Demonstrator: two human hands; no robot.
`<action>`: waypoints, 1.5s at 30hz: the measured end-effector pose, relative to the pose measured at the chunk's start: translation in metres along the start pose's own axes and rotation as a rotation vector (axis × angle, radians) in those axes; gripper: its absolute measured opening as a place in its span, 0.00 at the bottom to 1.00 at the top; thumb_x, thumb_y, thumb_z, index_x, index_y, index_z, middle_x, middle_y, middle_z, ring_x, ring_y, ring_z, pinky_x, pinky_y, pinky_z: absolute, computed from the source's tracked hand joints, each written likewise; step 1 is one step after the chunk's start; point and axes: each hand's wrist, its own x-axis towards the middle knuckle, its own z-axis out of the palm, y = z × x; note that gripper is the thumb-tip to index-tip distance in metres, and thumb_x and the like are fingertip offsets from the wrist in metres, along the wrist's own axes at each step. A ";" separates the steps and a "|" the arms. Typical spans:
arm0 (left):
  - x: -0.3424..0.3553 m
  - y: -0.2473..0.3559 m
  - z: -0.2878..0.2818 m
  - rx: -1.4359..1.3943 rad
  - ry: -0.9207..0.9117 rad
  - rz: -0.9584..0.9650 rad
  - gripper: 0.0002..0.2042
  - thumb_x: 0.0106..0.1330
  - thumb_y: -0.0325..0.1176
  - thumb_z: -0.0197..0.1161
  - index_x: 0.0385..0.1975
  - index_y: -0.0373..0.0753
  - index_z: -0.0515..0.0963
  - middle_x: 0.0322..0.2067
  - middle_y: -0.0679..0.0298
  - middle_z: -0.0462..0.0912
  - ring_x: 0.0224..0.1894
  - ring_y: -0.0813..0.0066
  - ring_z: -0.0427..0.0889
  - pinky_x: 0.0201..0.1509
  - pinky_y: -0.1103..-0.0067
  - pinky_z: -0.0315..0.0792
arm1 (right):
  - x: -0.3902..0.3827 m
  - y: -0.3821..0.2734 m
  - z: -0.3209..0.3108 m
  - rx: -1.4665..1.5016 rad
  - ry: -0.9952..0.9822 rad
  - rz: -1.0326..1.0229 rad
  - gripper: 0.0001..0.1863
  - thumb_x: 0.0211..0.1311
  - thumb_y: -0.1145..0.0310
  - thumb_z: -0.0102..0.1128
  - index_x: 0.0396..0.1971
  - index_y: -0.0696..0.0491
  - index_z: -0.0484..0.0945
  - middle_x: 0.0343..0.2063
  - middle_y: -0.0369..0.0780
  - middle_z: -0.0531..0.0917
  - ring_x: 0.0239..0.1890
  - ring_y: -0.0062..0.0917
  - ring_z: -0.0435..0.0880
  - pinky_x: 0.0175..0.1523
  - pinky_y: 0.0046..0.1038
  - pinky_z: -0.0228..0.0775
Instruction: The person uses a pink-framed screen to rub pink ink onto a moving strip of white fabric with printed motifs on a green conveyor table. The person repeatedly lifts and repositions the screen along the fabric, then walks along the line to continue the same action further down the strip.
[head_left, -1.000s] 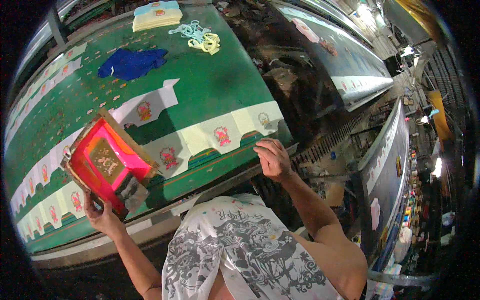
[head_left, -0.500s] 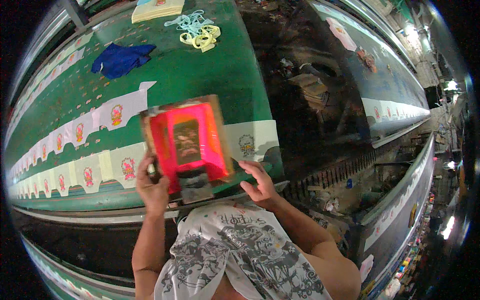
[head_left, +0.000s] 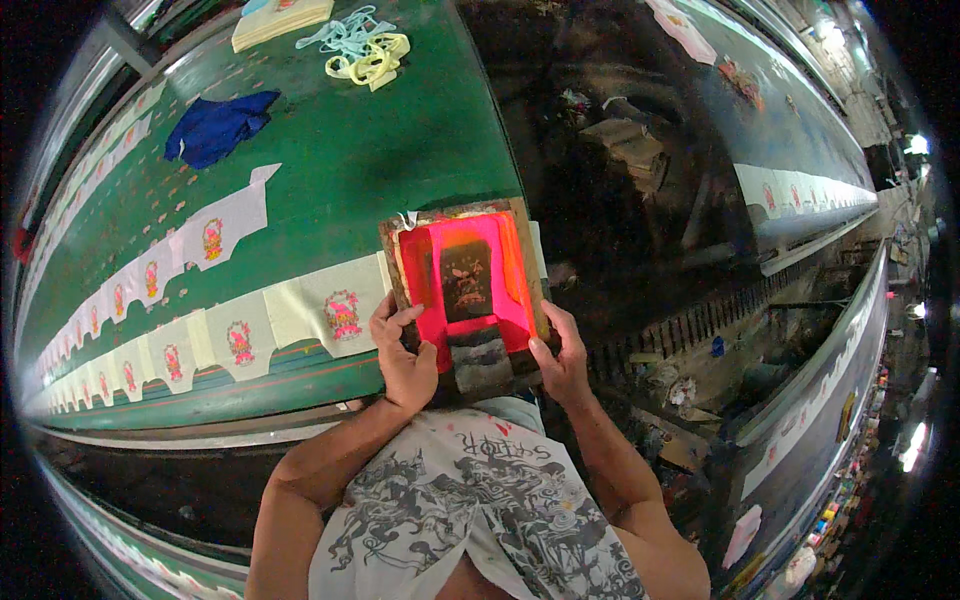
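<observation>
A wooden-edged screen-printing frame with bright pink ink around a dark printed window is at the right end of the green table, over the last pale fabric piece. My left hand grips its left side, with the thumb toward the inside. At the opposite side my right hand holds the wooden edge, thumb on top. A grey, dark-topped squeegee-like block rests in the near end of the frame. The frame hides most of the fabric under it.
Pale fabric pieces with pink and yellow prints run in two rows along the green table. Farther off lie a blue cloth, light blue and yellow straps and a stack of yellow cloth. Right of the table is a dark, cluttered gap.
The frame has moved right along the row, uncovering a printed piece on its left. My right hand, apart from it before, is now on its right edge.
</observation>
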 end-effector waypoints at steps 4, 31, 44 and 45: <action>-0.006 -0.003 0.010 -0.050 0.020 -0.031 0.27 0.55 0.12 0.63 0.58 0.37 0.82 0.71 0.40 0.70 0.78 0.42 0.68 0.82 0.59 0.59 | 0.001 0.004 -0.002 -0.005 0.041 -0.008 0.33 0.67 0.70 0.70 0.71 0.61 0.74 0.69 0.55 0.79 0.73 0.48 0.77 0.81 0.45 0.65; -0.009 -0.019 0.024 -0.279 0.083 -0.094 0.18 0.58 0.09 0.65 0.45 0.37 0.80 0.77 0.44 0.73 0.77 0.57 0.74 0.78 0.68 0.67 | 0.015 -0.037 -0.002 -0.456 -0.343 -0.649 0.23 0.62 0.69 0.67 0.58 0.52 0.86 0.58 0.42 0.82 0.64 0.41 0.81 0.68 0.45 0.77; -0.008 -0.018 0.025 -0.252 0.086 -0.125 0.17 0.55 0.08 0.63 0.40 0.37 0.81 0.77 0.43 0.71 0.77 0.55 0.74 0.80 0.67 0.66 | 0.070 -0.074 -0.016 -0.525 -0.697 -0.557 0.18 0.62 0.76 0.64 0.52 0.57 0.87 0.48 0.44 0.88 0.55 0.43 0.86 0.61 0.43 0.79; -0.008 -0.018 0.025 -0.253 0.090 -0.102 0.18 0.54 0.08 0.63 0.40 0.37 0.81 0.77 0.43 0.71 0.77 0.55 0.74 0.80 0.67 0.66 | 0.082 -0.073 -0.016 -0.519 -0.724 -0.525 0.18 0.62 0.76 0.64 0.52 0.57 0.87 0.48 0.45 0.88 0.55 0.43 0.86 0.62 0.43 0.79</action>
